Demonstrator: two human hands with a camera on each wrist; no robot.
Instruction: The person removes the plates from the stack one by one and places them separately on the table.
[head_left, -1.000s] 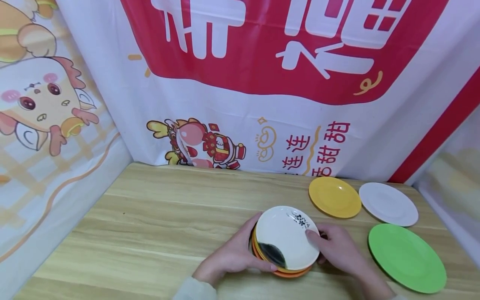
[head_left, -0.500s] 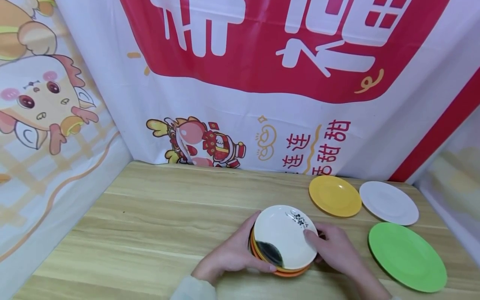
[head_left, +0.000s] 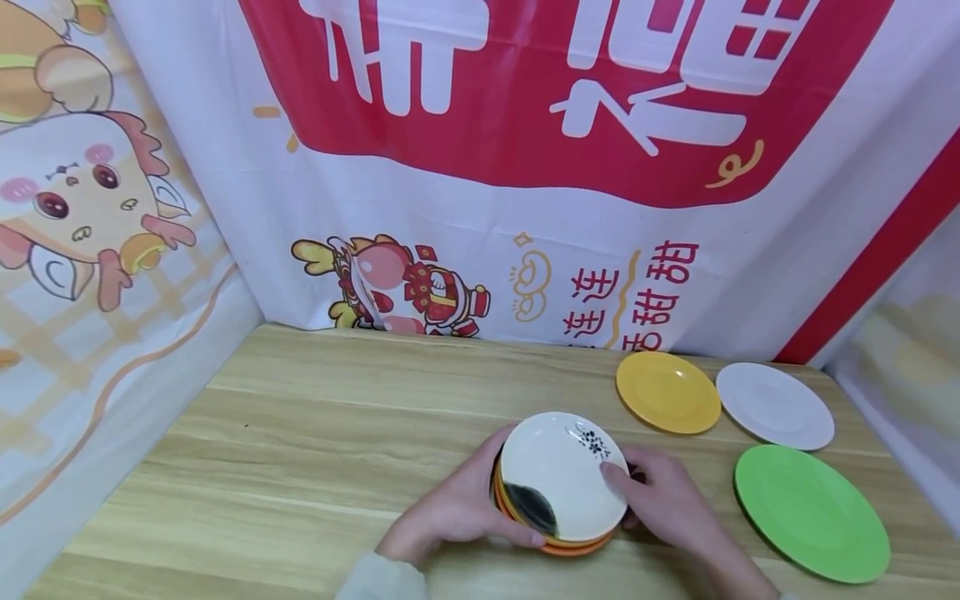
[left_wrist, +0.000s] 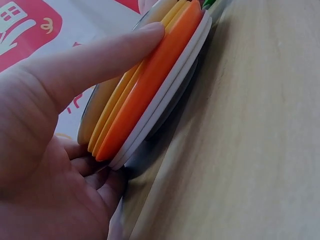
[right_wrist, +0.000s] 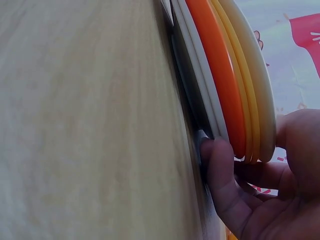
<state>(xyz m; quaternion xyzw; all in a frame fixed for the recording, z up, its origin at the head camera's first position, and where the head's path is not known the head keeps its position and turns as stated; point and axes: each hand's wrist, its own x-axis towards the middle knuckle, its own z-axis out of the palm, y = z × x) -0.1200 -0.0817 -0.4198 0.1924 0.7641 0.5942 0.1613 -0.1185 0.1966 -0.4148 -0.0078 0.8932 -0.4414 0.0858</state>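
Note:
A stack of small round plates stands low over the wooden table, held between both hands. On top is a cream-white plate (head_left: pixel 562 483) with a dark leaf patch and black flower print. Beneath it the left wrist view shows two yellow plates, an orange plate (left_wrist: pixel 150 90), two white plates and a dark plate at the bottom. My left hand (head_left: pixel 461 500) grips the stack's left side, thumb across the plate edges and fingers curled behind. My right hand (head_left: pixel 667 496) holds the right side, thumb on the top plate's rim; its fingers (right_wrist: pixel 222 167) wrap the lower edges.
Three plates lie apart at the right of the wooden table (head_left: pixel 300 450): a yellow plate (head_left: pixel 667 392), a white plate (head_left: pixel 775 406) and a larger green plate (head_left: pixel 810 512). A printed cloth (head_left: pixel 450 208) hangs along the table's back edge, and another cloth covers the left side.
The stack has shifted slightly left, with both hands moving along with it. Their grip looks the same, and the three separate plates stay where they were.

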